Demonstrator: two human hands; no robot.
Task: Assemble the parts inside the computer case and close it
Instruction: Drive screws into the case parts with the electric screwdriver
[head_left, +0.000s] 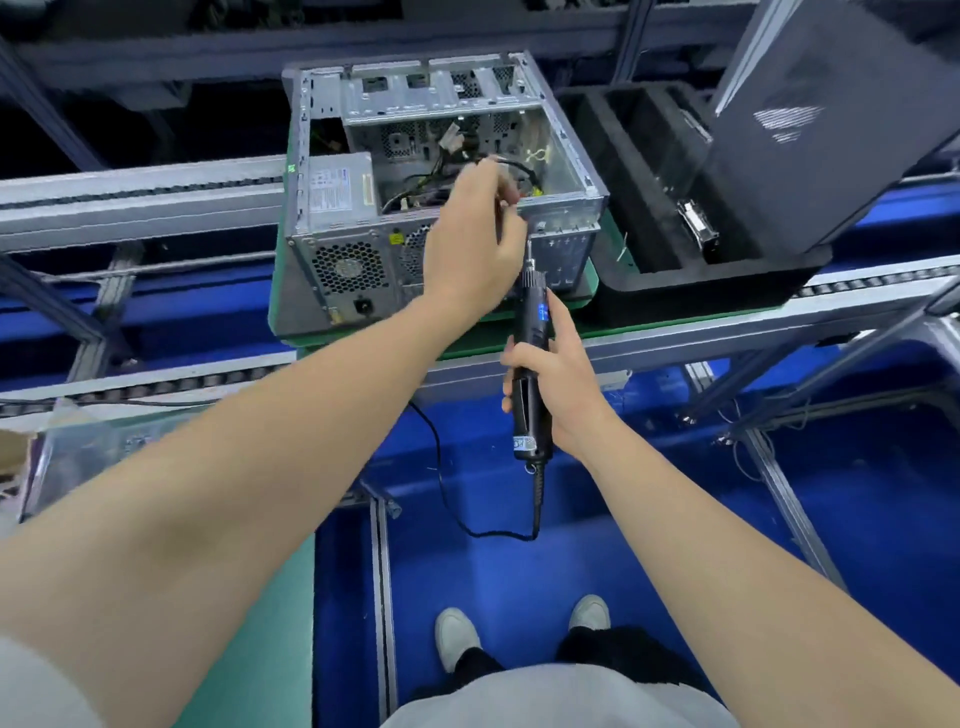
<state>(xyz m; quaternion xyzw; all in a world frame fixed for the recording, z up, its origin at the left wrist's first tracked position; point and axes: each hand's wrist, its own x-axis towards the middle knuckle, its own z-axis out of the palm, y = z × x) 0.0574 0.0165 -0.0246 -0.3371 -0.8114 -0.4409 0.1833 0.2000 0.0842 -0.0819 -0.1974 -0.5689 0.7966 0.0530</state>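
one silver computer case (332, 244) at 12 o'clock, side open, one power supply (340, 189) and loose cables (415, 195) showing inside. left hand (470, 249) over its 3 o'clock rim, fingers curled; cannot tell what they hold. right hand (558, 384) wrapped tight round one black electric screwdriver (531, 306), bit at the case's rear edge. one black foam tray (623, 280) and one dark panel (831, 130) at 2 o'clock.
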